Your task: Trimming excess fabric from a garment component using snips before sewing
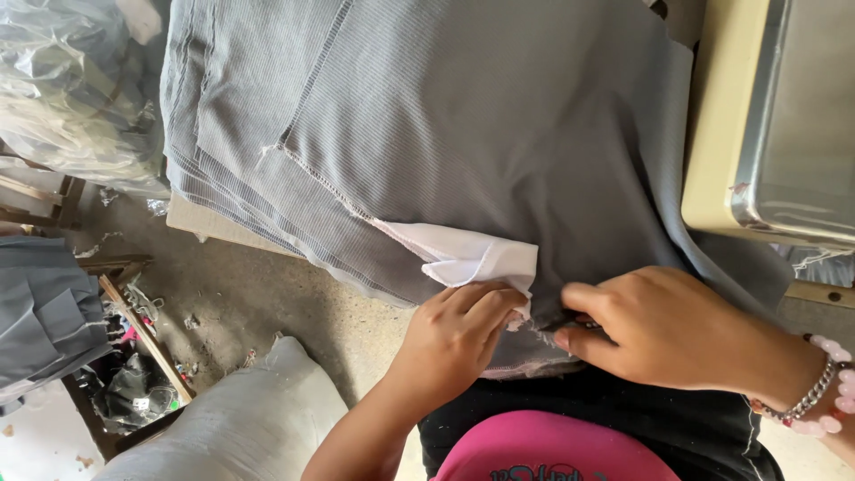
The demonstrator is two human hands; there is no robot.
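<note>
**Both hands pinch grey cloth at the lower centre**

The left hand (454, 334) pinches the white lining piece (472, 256) where it meets the edge of the grey ribbed fabric (481, 116), at the lower centre of the frame. The right hand (659, 325), just beside it, is clenched on the same fabric edge, thumb pressed down. The fabric spreads from there across the upper middle. A beaded bracelet (824, 392) sits on the right wrist. A grey sack (240, 419) lies at the lower left, and a cream machine body (766, 116) fills the upper right.
</note>
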